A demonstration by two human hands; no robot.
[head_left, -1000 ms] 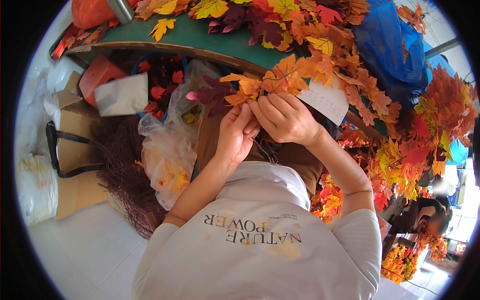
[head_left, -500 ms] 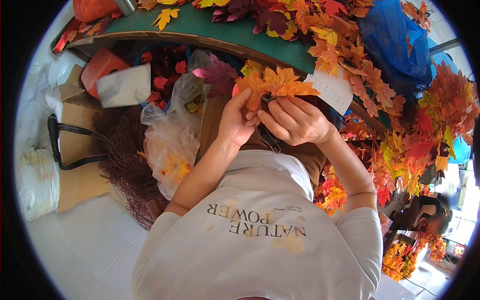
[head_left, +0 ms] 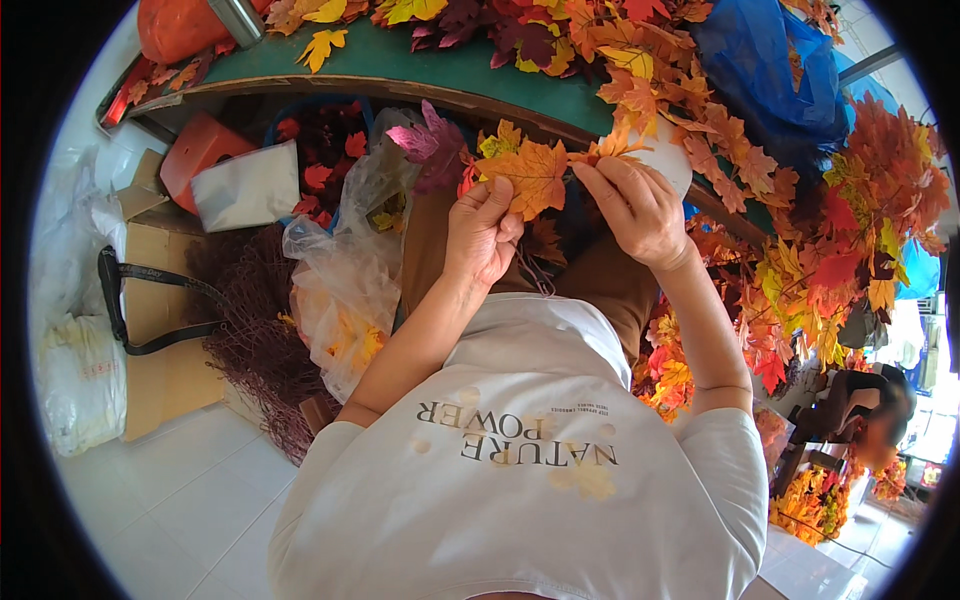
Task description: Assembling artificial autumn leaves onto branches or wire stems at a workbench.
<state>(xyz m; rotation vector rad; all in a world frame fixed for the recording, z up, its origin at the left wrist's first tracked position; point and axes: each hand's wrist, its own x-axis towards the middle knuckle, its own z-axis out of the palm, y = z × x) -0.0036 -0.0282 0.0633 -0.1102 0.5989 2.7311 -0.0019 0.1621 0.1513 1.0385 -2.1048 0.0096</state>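
Note:
My left hand (head_left: 482, 232) is closed, thumb and fingers pinching the lower left of an orange artificial maple leaf (head_left: 537, 180). Beside that leaf a yellow leaf (head_left: 500, 140) and a purple leaf (head_left: 430, 148) stick out, seemingly part of the same leaf garland. To the right, my right hand (head_left: 640, 208) has its fingertips pressed together near the stem end of another orange leaf spray (head_left: 615, 146), which rises behind the knuckles. Exactly what those fingertips grip is hidden. Thin dark strands (head_left: 535, 270) hang below, between the hands.
Ahead runs a green tabletop (head_left: 400, 62) strewn with leaves. A blue plastic bag (head_left: 765, 85) and dense leaf garlands (head_left: 800, 270) crowd the right. At left are a clear plastic bag (head_left: 330, 270), purple-brown stems (head_left: 265, 340) and a cardboard box (head_left: 165, 350). Another person (head_left: 865, 400) sits far right.
My hands have drawn apart, the right one moving right. The orange leaf in my left hand now faces up flat, and the other orange spray has shifted right with my right hand.

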